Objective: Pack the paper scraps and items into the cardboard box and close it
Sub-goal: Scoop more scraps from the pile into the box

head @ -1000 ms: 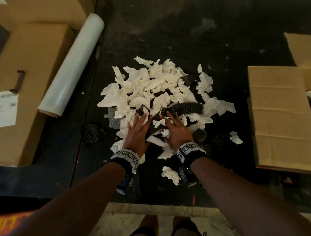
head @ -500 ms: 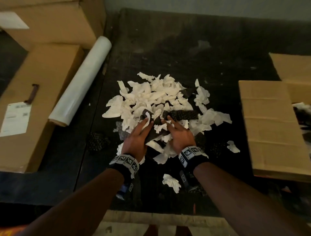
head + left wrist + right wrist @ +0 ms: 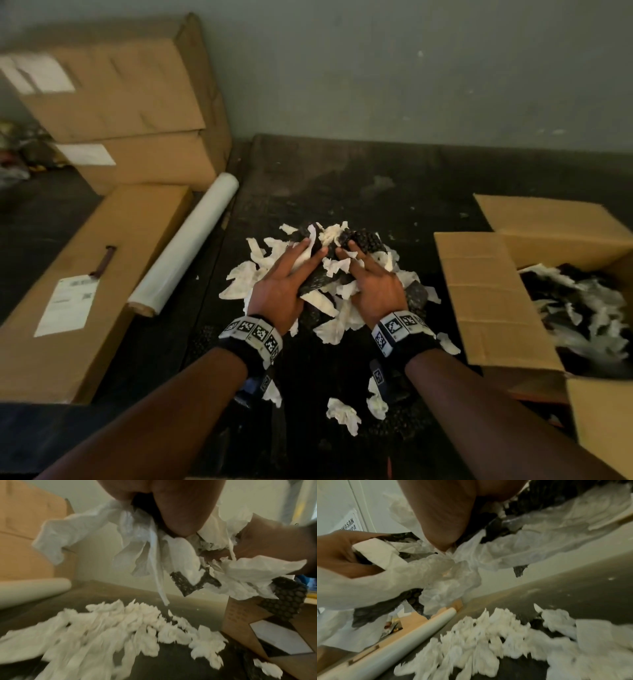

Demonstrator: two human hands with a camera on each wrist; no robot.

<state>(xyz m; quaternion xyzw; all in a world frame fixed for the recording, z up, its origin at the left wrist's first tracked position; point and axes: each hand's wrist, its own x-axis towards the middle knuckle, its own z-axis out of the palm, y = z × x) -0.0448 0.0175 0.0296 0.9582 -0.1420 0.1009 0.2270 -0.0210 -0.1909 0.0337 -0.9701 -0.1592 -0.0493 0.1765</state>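
I had both hands pressed toward each other around a bundle point(image 3: 327, 270) of white paper scraps and black bubble wrap, lifted clear of the dark table point(image 3: 342, 178). My left hand point(image 3: 281, 287) gripped the bundle from the left, fingers spread over its top and curling into the paper; my right hand point(image 3: 375, 287) gripped it from the right in the same way. In the wrist views, torn white strips and pieces of black wrap hung loose below my fingers point(image 3: 185, 507). More paper scraps point(image 3: 106, 628) lay on the table beneath the bundle, and a few stray ones point(image 3: 343, 414) lay nearer to me. The cardboard box point(image 3: 493, 294) stood open to my right, well apart from my hands, with white paper and black wrap already inside. To my left lay a white roll point(image 3: 186, 246) beside a long flat carton point(image 3: 102, 274), with two stacked cartons point(image 3: 137, 113) behind against the wall.
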